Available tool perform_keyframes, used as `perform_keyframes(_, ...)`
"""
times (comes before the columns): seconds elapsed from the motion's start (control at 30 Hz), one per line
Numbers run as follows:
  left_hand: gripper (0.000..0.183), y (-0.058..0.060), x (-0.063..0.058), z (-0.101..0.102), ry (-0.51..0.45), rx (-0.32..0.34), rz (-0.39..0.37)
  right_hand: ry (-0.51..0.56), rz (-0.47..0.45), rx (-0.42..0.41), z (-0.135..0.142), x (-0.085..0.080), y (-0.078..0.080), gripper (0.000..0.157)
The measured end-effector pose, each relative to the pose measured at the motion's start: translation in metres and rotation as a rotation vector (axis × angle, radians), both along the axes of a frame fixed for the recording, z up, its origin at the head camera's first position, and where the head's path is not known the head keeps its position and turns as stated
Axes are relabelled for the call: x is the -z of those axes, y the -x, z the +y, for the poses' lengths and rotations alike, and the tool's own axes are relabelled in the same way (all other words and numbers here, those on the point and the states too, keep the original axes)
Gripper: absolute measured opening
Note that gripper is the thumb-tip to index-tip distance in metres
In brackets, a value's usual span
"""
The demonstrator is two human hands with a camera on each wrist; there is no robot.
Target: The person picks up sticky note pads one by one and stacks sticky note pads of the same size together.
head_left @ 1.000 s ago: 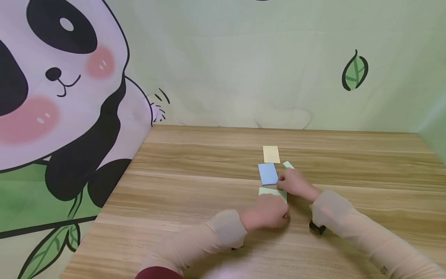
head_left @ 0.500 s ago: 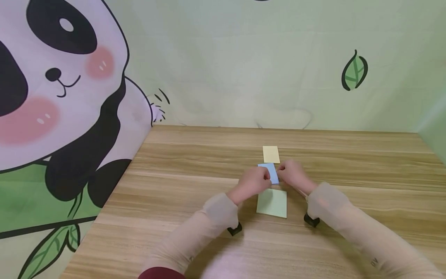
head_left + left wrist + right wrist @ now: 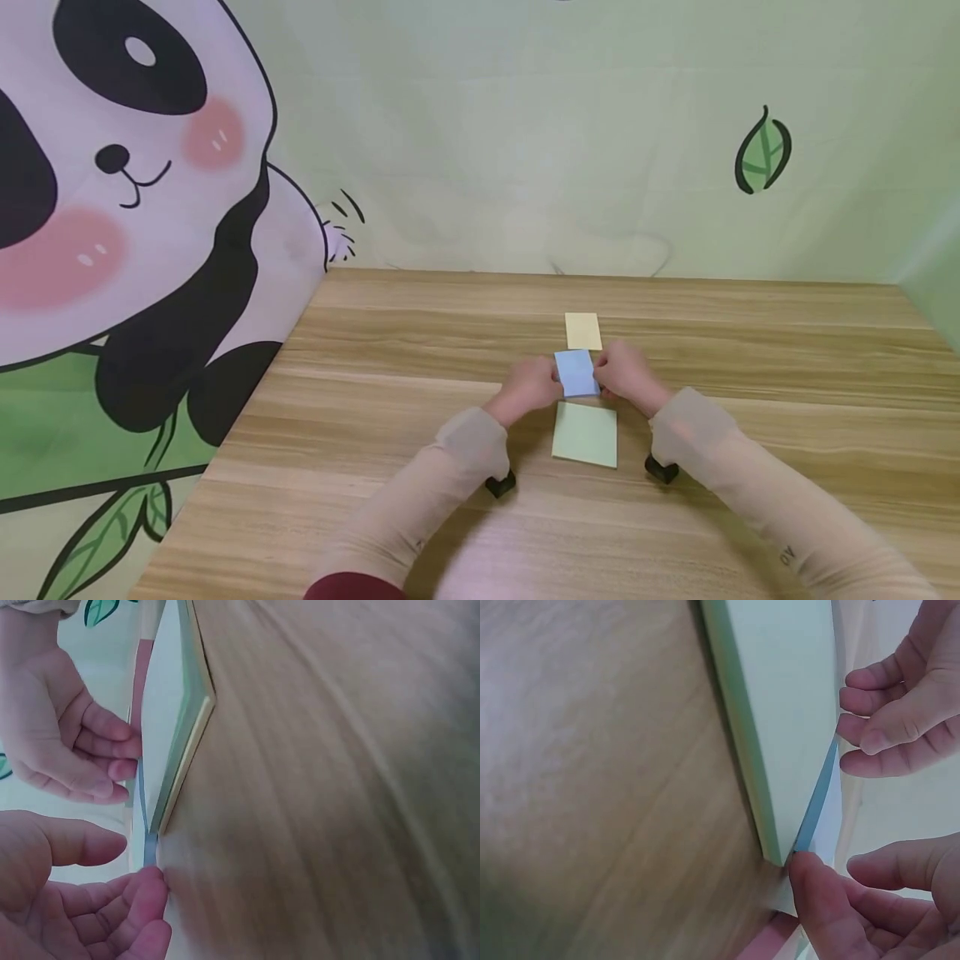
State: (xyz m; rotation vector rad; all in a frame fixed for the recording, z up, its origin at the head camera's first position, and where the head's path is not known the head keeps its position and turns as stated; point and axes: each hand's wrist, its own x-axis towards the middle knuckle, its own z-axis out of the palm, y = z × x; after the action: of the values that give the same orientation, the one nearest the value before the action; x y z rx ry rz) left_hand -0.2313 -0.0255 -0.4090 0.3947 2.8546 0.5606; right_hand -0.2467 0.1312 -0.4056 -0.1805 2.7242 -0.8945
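Observation:
In the head view, a blue sticky note pad (image 3: 577,373) lies flat between the two hands. My left hand (image 3: 529,386) is at its left edge; in the left wrist view the fingertips meet the pad's side, with the thumb (image 3: 90,840) apart from them. My right hand (image 3: 628,375) is at the right edge. A fingertip (image 3: 806,874) touches the pad's corner in the right wrist view, thumb raised clear. Nearer the person lies a larger pale green pad (image 3: 585,435). Just beyond the blue one is a pale yellow pad (image 3: 583,331).
Part of a pink item (image 3: 769,937) shows past the pads in the right wrist view. The wooden table (image 3: 420,333) meets a cloth backdrop (image 3: 480,150) printed with a panda and leaves. Black wrist cameras (image 3: 501,483) hang under both sleeves.
My left hand has moved from over the green pad, across the blue pad, to its left edge, uncovering both. My right hand shifted slightly away from me, hiding the small pale green piece beside it.

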Motion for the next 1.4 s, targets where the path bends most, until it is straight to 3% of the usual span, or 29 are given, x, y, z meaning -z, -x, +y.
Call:
perform_keyframes(0.3,0.011,0.007,0.004,-0.002,-0.108,-0.035,-0.09,0.135,-0.097,0.079,-0.001,0.006,0.003,0.017)
perform_keyframes(0.63,0.023,0.01,0.007,-0.003,-0.122,-0.051,-0.097,0.299,-0.201,0.105,-0.001,0.004,0.001,0.015)
perform_keyframes(0.93,0.023,0.011,0.007,-0.004,-0.173,-0.091,-0.099,0.35,-0.238,0.121,-0.001,0.005,0.001,0.014)
perform_keyframes(1.17,0.036,0.015,0.007,-0.002,-0.206,-0.133,-0.063,0.36,-0.279,0.162,-0.003,0.005,0.004,0.014)
perform_keyframes(1.4,0.029,0.02,0.01,0.0,-0.195,-0.157,-0.048,0.373,-0.315,0.191,-0.004,0.005,0.006,0.012)
